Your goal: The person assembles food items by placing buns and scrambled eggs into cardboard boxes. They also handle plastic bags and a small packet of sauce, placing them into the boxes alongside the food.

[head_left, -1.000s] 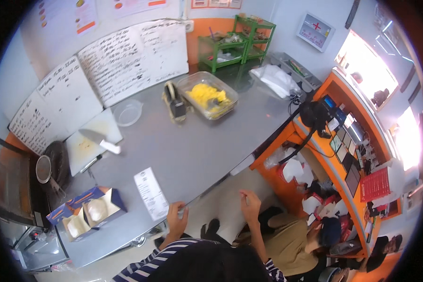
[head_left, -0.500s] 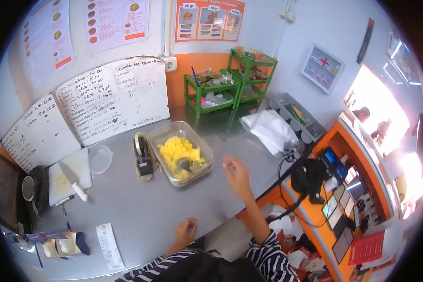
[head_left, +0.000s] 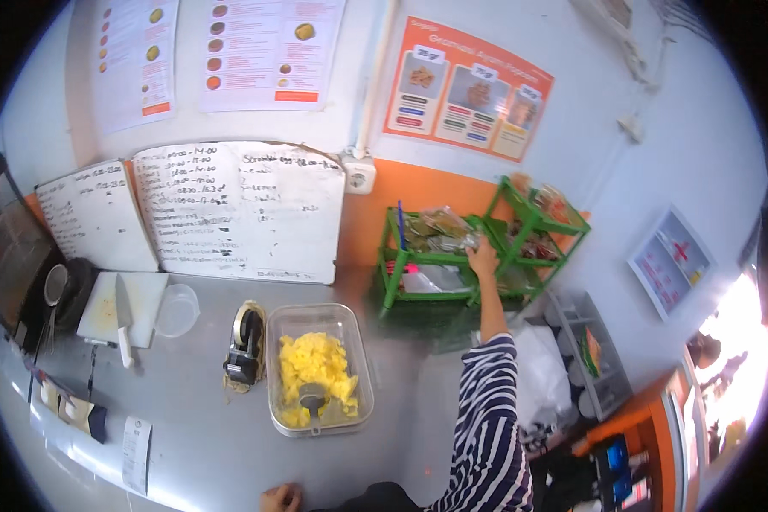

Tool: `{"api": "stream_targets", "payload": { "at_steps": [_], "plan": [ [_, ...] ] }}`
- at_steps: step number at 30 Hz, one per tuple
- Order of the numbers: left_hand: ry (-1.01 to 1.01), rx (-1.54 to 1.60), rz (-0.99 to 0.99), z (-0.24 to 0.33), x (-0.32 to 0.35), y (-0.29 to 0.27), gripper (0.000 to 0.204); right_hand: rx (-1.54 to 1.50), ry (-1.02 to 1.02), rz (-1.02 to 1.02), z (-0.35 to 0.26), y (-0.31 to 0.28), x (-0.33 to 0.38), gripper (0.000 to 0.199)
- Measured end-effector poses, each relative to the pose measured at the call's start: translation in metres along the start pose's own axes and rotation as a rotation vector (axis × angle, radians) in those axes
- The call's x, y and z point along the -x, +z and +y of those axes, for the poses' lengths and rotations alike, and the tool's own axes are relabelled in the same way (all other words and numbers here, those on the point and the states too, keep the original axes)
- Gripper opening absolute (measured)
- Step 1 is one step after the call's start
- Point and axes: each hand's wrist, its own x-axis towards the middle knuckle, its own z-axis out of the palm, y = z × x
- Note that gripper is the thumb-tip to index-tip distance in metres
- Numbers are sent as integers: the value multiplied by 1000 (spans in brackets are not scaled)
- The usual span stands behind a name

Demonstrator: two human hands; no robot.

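Note:
My right hand reaches far forward to the top tray of a low green rack. Its fingers are bent down onto clear plastic packets lying there; what they pinch, if anything, is too small to make out. Down at the counter's front edge, my left hand rests with curled fingers, nothing visible in it. Between the two stands a clear rectangular container of yellow scrambled egg, with a grey scoop resting in the egg. A black tape dispenser sits left of the container.
A knife lies on a white cutting board, beside a round clear lid. A receipt lies near the front edge. White plastic bags and a grey divided bin are at the right. Whiteboards lean on the wall.
My right hand has moved from beside the container forward to the packets on the green rack. My left hand stays curled near the front edge. The view has turned and moved closer to the wall.

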Motion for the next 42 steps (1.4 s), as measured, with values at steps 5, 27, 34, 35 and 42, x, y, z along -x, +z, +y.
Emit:
{"api": "stream_targets", "payload": {
  "at_steps": [5, 27, 34, 35, 42],
  "plan": [
    [-21, -156, 113, 14, 11, -1, 19, -444, 59, -24, 4, 21, -35, 34],
    [294, 322, 596, 103, -66, -60, 68, -940, -676, -1213, -254, -147, 259, 20],
    [-16, 447, 234, -29, 99, -178, 23, -1355, -9, -1811, -350, -165, 507, 15],
    [-61, 506, 301, -45, 123, -201, 18, -1392, 110, -1772, -373, -168, 535, 15],
    [-287, 466, 981, -167, 202, -384, 7, -1494, 522, -1858, -495, -175, 650, 17]
  ]
}}
